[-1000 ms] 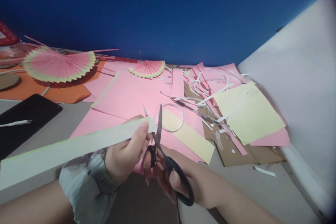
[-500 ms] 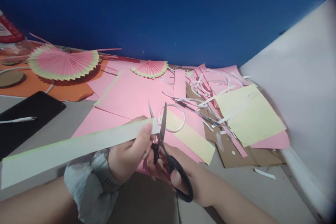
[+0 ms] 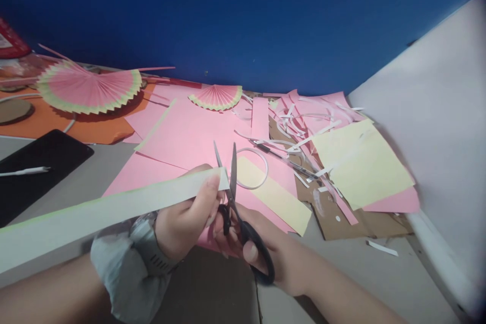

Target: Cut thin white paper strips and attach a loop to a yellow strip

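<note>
My left hand pinches the right end of a long pale paper strip that runs off toward the lower left. My right hand grips black-handled scissors, thumb through one loop. The blades point up and away and are slightly apart, right beside the strip's end. A wristwatch and a grey sleeve sit on my left wrist. Both hands hover above pink paper sheets on the table.
Two pleated pink fans lie at the back by the blue wall. Yellow sheets, a white ring, a pen, paper scraps and cardboard are to the right. A black slab with a white stick lies left; a white panel stands right.
The scissor blades have closed somewhat at the strip's end. The strip and both hands have shifted slightly.
</note>
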Available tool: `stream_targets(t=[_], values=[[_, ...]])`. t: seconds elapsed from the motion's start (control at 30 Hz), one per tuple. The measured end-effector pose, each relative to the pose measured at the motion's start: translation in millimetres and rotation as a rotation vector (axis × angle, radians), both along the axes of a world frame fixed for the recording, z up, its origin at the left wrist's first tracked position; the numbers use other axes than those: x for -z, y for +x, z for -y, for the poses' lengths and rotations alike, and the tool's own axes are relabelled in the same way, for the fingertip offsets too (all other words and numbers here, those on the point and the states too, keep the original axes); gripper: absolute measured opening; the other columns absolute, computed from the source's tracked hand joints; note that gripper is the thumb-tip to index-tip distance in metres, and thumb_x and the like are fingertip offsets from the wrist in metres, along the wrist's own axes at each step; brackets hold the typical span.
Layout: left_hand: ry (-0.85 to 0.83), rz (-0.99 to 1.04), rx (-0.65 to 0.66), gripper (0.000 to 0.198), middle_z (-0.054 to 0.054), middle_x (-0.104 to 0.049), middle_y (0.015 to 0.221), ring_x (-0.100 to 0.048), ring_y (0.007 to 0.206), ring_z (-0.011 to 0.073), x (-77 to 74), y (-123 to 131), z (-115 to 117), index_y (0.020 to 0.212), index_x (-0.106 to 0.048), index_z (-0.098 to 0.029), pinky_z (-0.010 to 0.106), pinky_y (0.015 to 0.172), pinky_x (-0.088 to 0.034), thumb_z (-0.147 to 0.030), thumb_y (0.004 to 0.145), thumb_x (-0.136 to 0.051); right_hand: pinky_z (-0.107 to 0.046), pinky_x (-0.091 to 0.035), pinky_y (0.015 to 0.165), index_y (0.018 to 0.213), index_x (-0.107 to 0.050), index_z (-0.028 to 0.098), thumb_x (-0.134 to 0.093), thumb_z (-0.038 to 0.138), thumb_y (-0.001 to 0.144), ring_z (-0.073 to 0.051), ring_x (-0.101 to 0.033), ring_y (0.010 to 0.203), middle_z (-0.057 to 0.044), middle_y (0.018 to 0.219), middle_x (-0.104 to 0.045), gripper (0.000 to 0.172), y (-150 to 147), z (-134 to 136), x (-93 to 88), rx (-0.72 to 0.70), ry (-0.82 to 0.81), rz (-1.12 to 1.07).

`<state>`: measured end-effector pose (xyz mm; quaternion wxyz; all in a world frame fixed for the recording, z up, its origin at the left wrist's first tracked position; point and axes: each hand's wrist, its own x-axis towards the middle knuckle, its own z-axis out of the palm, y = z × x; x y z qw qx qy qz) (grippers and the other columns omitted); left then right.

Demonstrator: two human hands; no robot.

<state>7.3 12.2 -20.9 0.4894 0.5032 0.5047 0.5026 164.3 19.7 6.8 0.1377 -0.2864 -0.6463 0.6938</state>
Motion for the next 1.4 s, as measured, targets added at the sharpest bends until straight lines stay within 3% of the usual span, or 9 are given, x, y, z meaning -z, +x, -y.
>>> stream_targets(t=[0.1, 0.2, 0.43, 0.73, 1.1, 1.4], values=[[-0.081, 0.100, 0.083, 0.049, -0.005, -0.042, 0.038, -0.050, 0.035, 0.0099, -0.8, 0, 1, 0.049, -0.040, -0.021, 0.022, 0.037, -0.043, -0.044, 0.091, -0.034, -0.028, -0.033, 0.061, 0.089, -0.038, 0.019, -0.033, 0.071, 0.080, -0.012, -0.033, 0.065, 0.001, 0.074, -0.039, 0.053, 1, -2, -1.0, -0.011, 0.008, 0.009], [-0.049, 0.038, 0.032, 0.046, -0.005, -0.047, 0.042, -0.051, 0.039, 0.0089, -2.9, -1, 1, 0.052, -0.044, -0.020, 0.021, 0.041, -0.043, -0.044, 0.090, -0.039, -0.027, -0.033, 0.061, 0.089, -0.038, 0.019, -0.035, 0.070, 0.080, -0.012, -0.034, 0.066, 0.001, 0.076, -0.041, 0.052, 1, -4, -3.9, -0.019, -0.003, 0.026], [-0.013, 0.041, 0.060, 0.046, -0.005, -0.048, 0.041, -0.050, 0.038, 0.0079, -6.7, 0, 0, 0.051, -0.042, -0.020, 0.020, 0.042, -0.042, -0.040, 0.092, -0.037, -0.027, -0.032, 0.060, 0.087, -0.039, 0.018, -0.037, 0.066, 0.082, -0.011, -0.034, 0.064, 0.002, 0.074, -0.040, 0.048, 2, -1, -3.2, 0.035, 0.025, 0.048], [0.065, -0.051, 0.036, 0.046, -0.006, -0.046, 0.042, -0.048, 0.041, 0.0067, -11.3, 0, -2, 0.052, -0.041, -0.020, 0.020, 0.048, -0.041, -0.036, 0.094, -0.035, -0.024, -0.034, 0.058, 0.085, -0.038, 0.019, -0.048, 0.032, 0.088, -0.011, -0.037, 0.065, 0.001, 0.077, -0.043, 0.016, 5, -6, -4.9, 0.013, 0.103, 0.156], [0.080, -0.077, 0.024, 0.041, -0.006, -0.047, 0.045, -0.047, 0.044, 0.0083, -12.0, -1, -2, 0.055, -0.041, -0.021, 0.022, 0.051, -0.041, -0.034, 0.094, -0.035, -0.025, -0.034, 0.060, 0.089, -0.043, 0.017, -0.042, 0.045, 0.090, -0.012, -0.037, 0.068, 0.000, 0.079, -0.043, 0.028, 5, -8, -3.7, -0.012, 0.074, 0.112], [0.150, -0.188, -0.020, 0.043, -0.005, -0.045, 0.044, -0.045, 0.042, 0.0078, -12.5, -3, -4, 0.052, -0.041, -0.021, 0.023, 0.051, -0.039, -0.031, 0.093, -0.037, -0.027, -0.035, 0.063, 0.088, -0.041, 0.018, -0.035, 0.024, 0.091, -0.013, -0.040, 0.070, -0.001, 0.080, -0.046, 0.010, 6, -9, -3.3, -0.015, 0.163, 0.206]])
